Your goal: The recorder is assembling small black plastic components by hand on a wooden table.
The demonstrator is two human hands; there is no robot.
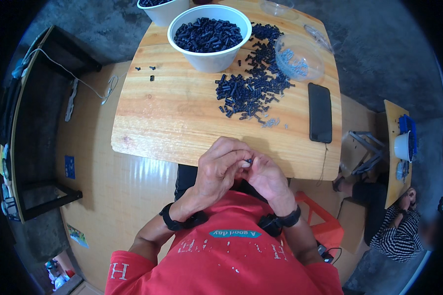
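Pinching a tiny black piece [249, 161] with left hand [221, 164] and right hand [268, 178], probably super light, stiff, best gripped by its sides.

At twelve o'clock in the view, the white bowl [209, 61] is made of smooth plastic, faintly shiny. The tabletop [167, 110] is surfaced in smooth, grained wood with a light gloss. At one o'clock, plastic-looking dark pieces [241, 91] are heaped; beyond them, thin, clear plastic is seen in a tub [314, 56]. At two, a phone [320, 113] is faced in smooth black. At six, red cloth is worn as a matt shirt [221, 268], its print flaked. At eight, a glossy floor [133, 182] is shown.
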